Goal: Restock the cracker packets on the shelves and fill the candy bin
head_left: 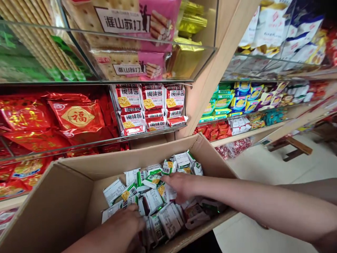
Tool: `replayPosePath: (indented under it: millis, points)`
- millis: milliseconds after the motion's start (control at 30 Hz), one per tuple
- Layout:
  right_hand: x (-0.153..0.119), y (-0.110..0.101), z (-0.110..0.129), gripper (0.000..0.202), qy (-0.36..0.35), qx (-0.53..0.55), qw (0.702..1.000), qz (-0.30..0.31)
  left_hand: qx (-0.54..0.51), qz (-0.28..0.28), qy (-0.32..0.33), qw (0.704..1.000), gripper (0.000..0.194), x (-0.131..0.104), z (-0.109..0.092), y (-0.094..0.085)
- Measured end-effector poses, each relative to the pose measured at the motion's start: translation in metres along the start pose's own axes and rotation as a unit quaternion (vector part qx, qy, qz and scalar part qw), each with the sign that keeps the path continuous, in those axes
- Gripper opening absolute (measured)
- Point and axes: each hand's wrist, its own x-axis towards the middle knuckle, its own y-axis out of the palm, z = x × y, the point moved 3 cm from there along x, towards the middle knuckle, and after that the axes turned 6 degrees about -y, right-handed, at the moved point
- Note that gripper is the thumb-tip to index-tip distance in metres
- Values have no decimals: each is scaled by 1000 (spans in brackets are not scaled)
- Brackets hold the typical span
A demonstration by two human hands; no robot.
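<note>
A deep cardboard box [105, 165] stands in front of me with many small wrapped snack packets [152, 200] in it, white, green and yellow, lying in a jumble. My right hand [183, 188] reaches in from the right; its fingers are closed on a snack packet [163, 191] near the middle of the heap. Down at the near left of the heap is my left hand [123, 225], its fingers curled in among the packets. What those fingers hold, if anything, is hidden and slightly blurred.
Behind the box, a glass-fronted shelf bin holds red-and-white packets [150, 109]. Red bags [76, 112] lie to its left, soda cracker packs [126, 42] above. More snack shelves [244, 102] run right, past a wooden post [210, 66]. A wooden stool [292, 146] stands on the floor. Another bare limb [313, 191] shows at right.
</note>
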Motion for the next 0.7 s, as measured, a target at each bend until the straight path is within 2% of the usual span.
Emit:
replayPosePath:
  millis: [67, 100, 133, 167, 200, 267, 300, 333, 400, 467, 533, 600, 700]
  points:
    - [1, -5, -4, 89, 14, 121, 992, -43, -62, -11, -55, 996, 17, 3, 3, -7]
    - [-1, -9, -4, 86, 25, 207, 976, -64, -111, -28, -90, 989, 29, 5, 4, -10]
    - [-2, -13, -3, 80, 31, 310, 947, -78, -171, -47, -119, 977, 45, 8, 5, -13]
    - [-3, -16, 1, 74, 31, 423, 902, -83, -244, -59, -135, 958, 62, 12, 4, -16]
    - [-3, -18, 8, 69, 26, 533, 842, -80, -324, -60, -140, 934, 77, 16, 2, -17]
    - [-2, -22, 23, 60, 8, 692, 719, -71, -471, -46, -133, 871, 93, 24, -5, -18]
    - [-1, -23, 31, 56, -5, 733, 677, -68, -524, -44, -130, 840, 95, 28, -9, -18]
    - [0, -23, 37, 52, -19, 752, 655, -67, -560, -51, -132, 816, 95, 30, -11, -20]
    - [1, -24, 46, 44, -51, 751, 653, -76, -586, -90, -145, 793, 90, 31, -13, -25]
    - [1, -26, 47, 44, -76, 727, 672, -118, -577, -135, -147, 791, 83, 28, -16, -35]
    - [0, -30, 44, 51, -81, 699, 689, -172, -571, -170, -145, 790, 68, 22, -21, -47]
    - [-1, -35, 39, 57, -65, 683, 692, -224, -582, -187, -140, 779, 51, 16, -26, -58]
    - [-3, -43, 36, 49, -67, 655, 703, -270, -610, -188, -138, 758, 36, 11, -32, -67]
